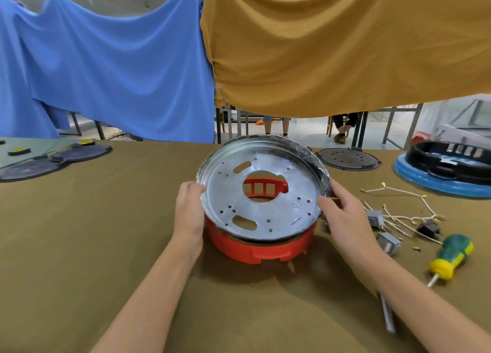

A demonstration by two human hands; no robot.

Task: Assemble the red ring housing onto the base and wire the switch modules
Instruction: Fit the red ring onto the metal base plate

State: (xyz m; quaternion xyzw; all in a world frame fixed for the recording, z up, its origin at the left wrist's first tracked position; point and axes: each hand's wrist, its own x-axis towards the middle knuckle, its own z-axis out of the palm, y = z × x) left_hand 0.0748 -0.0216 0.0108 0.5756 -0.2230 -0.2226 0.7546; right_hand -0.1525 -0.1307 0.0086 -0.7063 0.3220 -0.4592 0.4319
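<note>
Sitting mid-worktop [79, 246]: red ring housing [255, 249], metal base pan [265, 206] tilting on top, not yet seating. Gripping pan rim with left hand [189, 209] and right hand [345, 219]. Next: levelling, pressing down. Switch modules [376, 218] lying unwired to the right.

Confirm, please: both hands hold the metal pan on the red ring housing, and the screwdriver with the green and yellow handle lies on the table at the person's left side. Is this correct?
Not quite. The screwdriver lies at the person's right side, not the left, as the head view shows. The rest stands: the left hand and right hand hold the metal pan on the red ring housing.
</note>
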